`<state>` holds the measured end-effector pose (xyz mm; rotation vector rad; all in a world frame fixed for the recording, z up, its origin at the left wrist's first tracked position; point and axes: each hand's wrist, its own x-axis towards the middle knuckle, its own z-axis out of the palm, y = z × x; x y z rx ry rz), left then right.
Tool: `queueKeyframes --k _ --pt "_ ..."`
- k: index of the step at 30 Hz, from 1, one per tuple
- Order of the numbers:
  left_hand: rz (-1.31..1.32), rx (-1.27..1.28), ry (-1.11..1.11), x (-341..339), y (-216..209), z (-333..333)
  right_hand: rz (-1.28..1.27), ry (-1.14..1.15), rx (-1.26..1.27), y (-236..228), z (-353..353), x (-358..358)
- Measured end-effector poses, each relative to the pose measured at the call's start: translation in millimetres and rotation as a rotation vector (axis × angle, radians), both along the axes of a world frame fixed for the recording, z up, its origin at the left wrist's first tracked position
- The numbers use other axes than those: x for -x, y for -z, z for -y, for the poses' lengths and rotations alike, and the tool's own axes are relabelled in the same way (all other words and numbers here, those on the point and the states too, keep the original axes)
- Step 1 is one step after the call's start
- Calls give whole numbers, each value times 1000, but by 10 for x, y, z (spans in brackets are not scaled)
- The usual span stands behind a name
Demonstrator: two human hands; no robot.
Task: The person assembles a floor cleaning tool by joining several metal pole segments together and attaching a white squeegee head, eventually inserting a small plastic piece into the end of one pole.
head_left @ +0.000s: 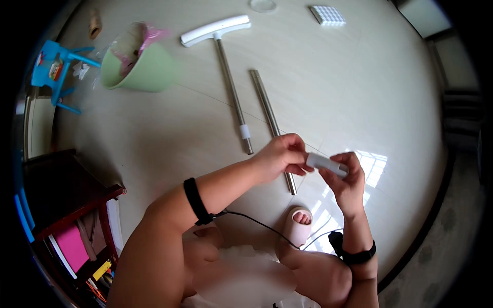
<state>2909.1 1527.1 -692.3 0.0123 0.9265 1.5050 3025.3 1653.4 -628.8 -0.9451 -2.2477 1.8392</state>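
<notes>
A short pale grey, tube-like piece is held up between my two hands, above the floor. My right hand grips its right end with curled fingers and thumb. At the other end, the fingers of my left hand close on it; whether a fingertip goes inside cannot be made out. Below my hands lies a loose metal tube, its lower part partly hidden behind my left hand. Left of that rests a squeegee-like tool with a wide white head, a metal pole and a white collar near the pole's end.
A green bucket with pink plastic in it stands at the far left, beside a blue child's chair. A dark red shelf is at my left. A white gridded pack lies far ahead. A black cable crosses near my slipper.
</notes>
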Motion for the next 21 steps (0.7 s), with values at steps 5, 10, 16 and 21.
queueKeyframes --k 5,10,16,21 --pt "134 -32 13 -40 -63 9 -16 -23 -14 15 -52 -16" --pt "282 -65 13 -45 -69 32 -50 -81 -12 58 -68 -51" --pt "325 -155 77 -43 -20 58 -41 -153 -88 77 -71 -58" --pt "276 -156 -28 -125 -37 16 -57 -123 -14 87 -73 -56"
